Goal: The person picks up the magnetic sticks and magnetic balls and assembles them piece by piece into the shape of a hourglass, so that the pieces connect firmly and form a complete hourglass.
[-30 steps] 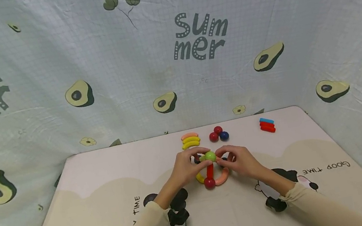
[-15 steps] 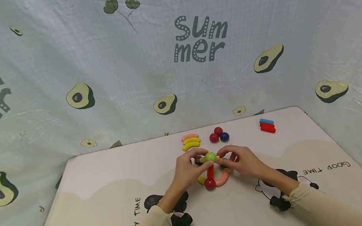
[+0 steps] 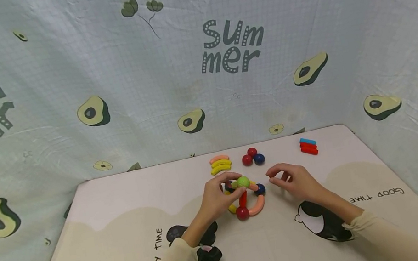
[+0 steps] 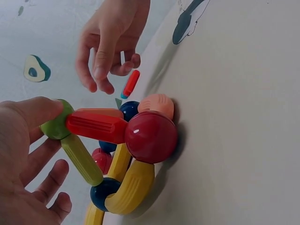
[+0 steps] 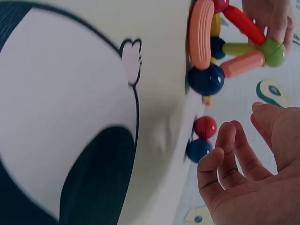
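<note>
The left grip (image 3: 217, 198) pinches the green ball (image 3: 243, 182) between thumb and fingers, at the top of a rod-and-ball frame (image 3: 243, 199) on the worktop (image 3: 119, 193), about midway between its left and right edges; the right grip (image 3: 294, 180) hangs just right of the frame, apart from it, fingers loosely bent and holding nothing; the step in hand looks to be steadying the top joint, and to do it well the pinch should probably be light and without sideways pull, since three rods meet at that ball and a tug could part a joint; any rod end would best be pressed squarely to its ball, without brushing the lower joints; by count, the frame shows four balls: the green one, one red ball (image 4: 151, 137) at the near foot and two navy balls (image 5: 206, 79) at the other feet; three straight rods lean up to the top: one red rod (image 4: 97, 127), one lime rod (image 4: 82, 160) and one peach rod (image 5: 243, 64); the feet are linked by one peach curved rod (image 5: 201, 35) and, it appears, two yellow rods (image 4: 133, 190), the rear one partly hidden; near the far edge lie three loose curved rods (image 3: 220, 163), one peach and two yellow, and three loose balls (image 3: 247, 160), two red and one navy; near the far right corner lie three short rods (image 3: 308, 145), one blue and two red
</note>
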The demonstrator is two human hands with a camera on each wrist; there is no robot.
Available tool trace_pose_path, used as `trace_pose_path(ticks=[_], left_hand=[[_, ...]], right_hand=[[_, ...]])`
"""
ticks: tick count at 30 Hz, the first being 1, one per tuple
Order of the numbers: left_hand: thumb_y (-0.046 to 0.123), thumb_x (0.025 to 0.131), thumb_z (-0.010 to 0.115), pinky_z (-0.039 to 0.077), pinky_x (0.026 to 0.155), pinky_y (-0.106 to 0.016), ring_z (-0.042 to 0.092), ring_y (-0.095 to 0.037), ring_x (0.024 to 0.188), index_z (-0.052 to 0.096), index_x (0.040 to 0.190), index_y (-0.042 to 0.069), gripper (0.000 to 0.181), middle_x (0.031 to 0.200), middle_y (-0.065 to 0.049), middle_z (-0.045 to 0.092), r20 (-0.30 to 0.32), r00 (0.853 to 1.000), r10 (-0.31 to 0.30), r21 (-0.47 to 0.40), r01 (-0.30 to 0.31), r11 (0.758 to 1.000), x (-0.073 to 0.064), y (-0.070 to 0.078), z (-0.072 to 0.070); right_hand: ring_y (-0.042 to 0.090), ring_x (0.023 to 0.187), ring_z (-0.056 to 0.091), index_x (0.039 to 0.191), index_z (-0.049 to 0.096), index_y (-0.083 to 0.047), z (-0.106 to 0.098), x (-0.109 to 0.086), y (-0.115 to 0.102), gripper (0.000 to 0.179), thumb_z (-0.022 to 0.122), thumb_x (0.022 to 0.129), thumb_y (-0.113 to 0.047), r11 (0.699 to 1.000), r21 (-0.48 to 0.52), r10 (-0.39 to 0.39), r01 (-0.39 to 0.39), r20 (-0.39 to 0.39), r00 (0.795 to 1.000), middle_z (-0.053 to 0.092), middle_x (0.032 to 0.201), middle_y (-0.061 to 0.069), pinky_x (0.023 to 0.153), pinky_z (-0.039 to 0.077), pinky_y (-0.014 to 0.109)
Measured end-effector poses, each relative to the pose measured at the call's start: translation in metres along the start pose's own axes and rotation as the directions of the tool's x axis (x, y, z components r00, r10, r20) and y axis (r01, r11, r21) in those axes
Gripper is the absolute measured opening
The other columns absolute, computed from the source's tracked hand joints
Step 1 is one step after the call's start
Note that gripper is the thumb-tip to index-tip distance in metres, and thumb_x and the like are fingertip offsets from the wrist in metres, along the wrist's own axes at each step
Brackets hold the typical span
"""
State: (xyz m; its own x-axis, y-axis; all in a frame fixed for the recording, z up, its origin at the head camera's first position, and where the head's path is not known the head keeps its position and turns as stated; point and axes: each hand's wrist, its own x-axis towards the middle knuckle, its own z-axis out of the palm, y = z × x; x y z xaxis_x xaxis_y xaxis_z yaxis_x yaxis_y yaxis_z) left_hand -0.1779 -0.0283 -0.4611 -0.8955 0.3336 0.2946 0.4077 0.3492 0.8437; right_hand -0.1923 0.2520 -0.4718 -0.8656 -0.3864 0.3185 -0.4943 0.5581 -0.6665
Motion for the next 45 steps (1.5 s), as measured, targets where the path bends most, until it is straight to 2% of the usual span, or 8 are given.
trace_pose_path(ticks=[6, 8, 14, 20, 25, 34, 40, 45], left_hand=[[0.014, 0.091, 0.079, 0.051, 0.077, -0.044, 0.061, -0.029, 0.096, 0.073, 0.122, 0.01, 0.031, 0.114, -0.002, 0.073, 0.011, 1.0, 0.026, 0.017, -0.027, 1.0, -0.001, 0.0, 0.0], [0.015, 0.092, 0.079, 0.05, 0.076, -0.038, 0.06, -0.028, 0.097, 0.073, 0.123, 0.011, 0.032, 0.116, -0.001, 0.073, 0.019, 0.999, 0.03, 0.022, -0.03, 0.999, -0.002, 0.0, -0.001], [0.016, 0.092, 0.078, 0.051, 0.078, -0.044, 0.06, -0.03, 0.098, 0.072, 0.124, 0.011, 0.033, 0.118, -0.001, 0.072, 0.032, 0.999, 0.031, 0.012, -0.031, 0.999, -0.002, 0.001, -0.001], [0.021, 0.091, 0.08, 0.049, 0.077, -0.042, 0.06, -0.032, 0.097, 0.072, 0.123, 0.008, 0.035, 0.117, -0.002, 0.073, -0.016, 0.999, 0.034, 0.008, -0.034, 0.999, -0.003, -0.001, 0.003], [0.023, 0.091, 0.081, 0.052, 0.08, -0.043, 0.062, -0.031, 0.096, 0.073, 0.12, 0.007, 0.034, 0.113, -0.002, 0.074, -0.064, 0.998, 0.004, -0.003, -0.004, 1.0, -0.004, -0.002, 0.007], [0.023, 0.09, 0.082, 0.043, 0.072, -0.025, 0.059, -0.027, 0.09, 0.075, 0.116, 0.011, 0.029, 0.103, 0.001, 0.073, -0.086, 0.996, -0.012, 0.019, 0.014, 1.0, -0.004, -0.003, 0.008], [0.022, 0.09, 0.081, 0.043, 0.071, -0.024, 0.06, -0.028, 0.091, 0.075, 0.118, 0.01, 0.031, 0.107, 0.0, 0.073, -0.073, 0.997, -0.009, 0.017, 0.011, 1.0, -0.004, -0.001, 0.007], [0.023, 0.09, 0.081, 0.043, 0.07, -0.024, 0.06, -0.028, 0.092, 0.075, 0.119, 0.011, 0.032, 0.105, 0.0, 0.073, -0.064, 0.998, -0.022, 0.005, 0.022, 1.0, -0.005, -0.002, 0.007]], right_hand=[[0.012, 0.078, 0.062, 0.117, 0.072, -0.008, -0.011, -0.003, 0.011, 0.022, 0.073, 0.096, -0.014, 0.998, -0.051, 0.023, -0.024, -0.032, 0.999, 0.073, 0.104, 0.001, 0.071, 0.054, 0.026], [0.013, 0.078, 0.063, 0.117, 0.072, -0.008, -0.015, -0.004, 0.014, 0.022, 0.073, 0.097, -0.015, 0.998, -0.06, 0.033, -0.035, -0.039, 0.999, 0.074, 0.105, 0.001, 0.071, 0.054, 0.026], [0.015, 0.079, 0.063, 0.119, 0.072, -0.008, -0.024, -0.007, 0.021, 0.023, 0.072, 0.097, -0.015, 0.996, -0.067, 0.061, -0.066, -0.066, 0.996, 0.073, 0.107, 0.004, 0.072, 0.054, 0.025], [0.017, 0.078, 0.065, 0.122, 0.07, -0.006, -0.036, -0.006, 0.026, 0.028, 0.075, 0.095, -0.012, 0.993, -0.09, 0.067, -0.076, -0.104, 0.992, 0.073, 0.106, 0.008, 0.07, 0.054, 0.027], [0.021, 0.078, 0.067, 0.124, 0.067, -0.004, -0.049, -0.003, 0.033, 0.031, 0.075, 0.094, -0.011, 0.99, -0.124, 0.047, -0.063, -0.13, 0.99, 0.072, 0.108, 0.014, 0.069, 0.053, 0.029], [0.03, 0.083, 0.064, 0.127, 0.065, -0.003, -0.074, 0.004, 0.055, 0.037, 0.077, 0.092, -0.007, 0.972, -0.21, 0.072, -0.106, -0.162, 0.984, 0.07, 0.11, 0.022, 0.072, 0.052, 0.038], [0.036, 0.088, 0.061, 0.129, 0.062, -0.001, -0.079, 0.008, 0.073, 0.039, 0.075, 0.093, -0.006, 0.957, -0.222, 0.151, -0.189, -0.177, 0.973, 0.066, 0.117, 0.026, 0.07, 0.05, 0.034], [0.036, 0.086, 0.061, 0.126, 0.063, 0.003, -0.076, 0.009, 0.084, 0.038, 0.076, 0.091, -0.004, 0.95, -0.242, 0.156, -0.198, -0.183, 0.971, 0.063, 0.111, 0.025, 0.073, 0.053, 0.037]])
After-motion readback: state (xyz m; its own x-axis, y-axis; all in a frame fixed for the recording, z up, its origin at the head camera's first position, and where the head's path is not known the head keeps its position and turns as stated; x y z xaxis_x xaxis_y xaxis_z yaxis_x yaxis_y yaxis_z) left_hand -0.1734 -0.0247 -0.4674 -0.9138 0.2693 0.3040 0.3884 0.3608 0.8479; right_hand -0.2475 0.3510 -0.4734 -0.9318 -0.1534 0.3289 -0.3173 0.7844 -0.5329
